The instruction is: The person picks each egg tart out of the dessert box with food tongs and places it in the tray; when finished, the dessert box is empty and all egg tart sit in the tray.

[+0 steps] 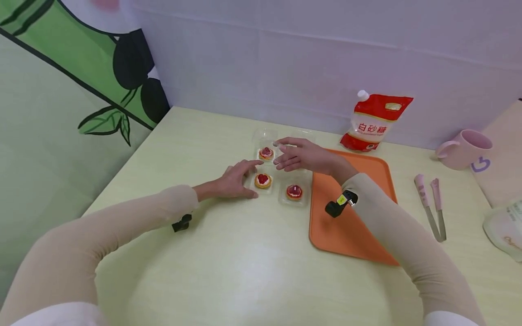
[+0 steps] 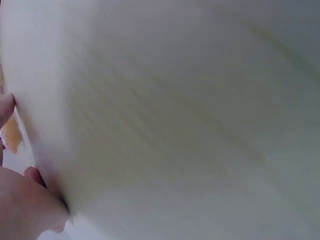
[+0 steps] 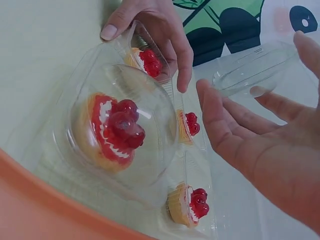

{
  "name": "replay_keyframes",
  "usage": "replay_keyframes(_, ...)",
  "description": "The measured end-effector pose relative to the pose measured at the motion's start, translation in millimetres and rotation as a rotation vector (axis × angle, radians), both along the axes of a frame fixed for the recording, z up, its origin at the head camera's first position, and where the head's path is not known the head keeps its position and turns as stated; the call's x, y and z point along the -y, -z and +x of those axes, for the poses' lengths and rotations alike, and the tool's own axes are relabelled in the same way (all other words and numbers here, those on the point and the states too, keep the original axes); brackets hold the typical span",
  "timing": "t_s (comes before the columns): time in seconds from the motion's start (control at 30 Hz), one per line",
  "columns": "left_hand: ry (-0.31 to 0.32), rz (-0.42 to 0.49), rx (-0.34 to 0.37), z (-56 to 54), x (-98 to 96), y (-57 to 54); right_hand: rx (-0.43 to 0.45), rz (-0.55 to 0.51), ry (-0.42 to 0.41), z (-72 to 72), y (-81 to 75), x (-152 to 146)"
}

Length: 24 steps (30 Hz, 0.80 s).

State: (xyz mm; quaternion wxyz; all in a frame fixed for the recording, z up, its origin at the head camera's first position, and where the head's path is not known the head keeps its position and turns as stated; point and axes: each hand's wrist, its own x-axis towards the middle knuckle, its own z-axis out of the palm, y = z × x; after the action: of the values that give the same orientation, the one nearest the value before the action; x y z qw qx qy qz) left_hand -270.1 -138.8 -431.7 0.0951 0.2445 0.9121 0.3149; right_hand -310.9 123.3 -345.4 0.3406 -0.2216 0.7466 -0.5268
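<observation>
Several small tarts with red fruit and white cream sit in clear plastic boxes on the table. My left hand (image 1: pixel 235 180) grips the front left box, thumb and fingers around the tart (image 1: pixel 263 181) in it. My right hand (image 1: pixel 302 156) hovers over the back boxes, fingers extended and slightly bent. In the right wrist view, a clear lid (image 3: pixel 245 72) overlaps the gap between its thumb and fingers. The back left tart (image 1: pixel 266 153) is beside its fingertips. A domed lid (image 3: pixel 155 100) covers the front right tart (image 3: pixel 120 132). In the head view, the right hand mostly hides the back right box.
An orange tray (image 1: pixel 340 233) lies right of the boxes, under the right forearm. Behind it stands a red and white sugar pouch (image 1: pixel 371 124). Farther right are a pink mug (image 1: pixel 465 149), two pink-handled utensils (image 1: pixel 436 194) and a pale package (image 1: pixel 507 231).
</observation>
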Motion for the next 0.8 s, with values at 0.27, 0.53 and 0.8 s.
replay_keyframes(0.27,0.003,0.100,0.094,-1.9,7.4,-4.5,0.132,-0.111,0.078,-3.4,1.7,-4)
replay_keyframes(0.53,-0.058,0.252,0.021,-9.9,18.5,-19.2,0.194,-0.179,0.110,-3.5,1.5,-7)
replay_keyframes(0.8,-0.023,0.380,-0.281,-9.3,0.8,-48.7,0.231,-0.205,0.102,-2.5,2.9,-3)
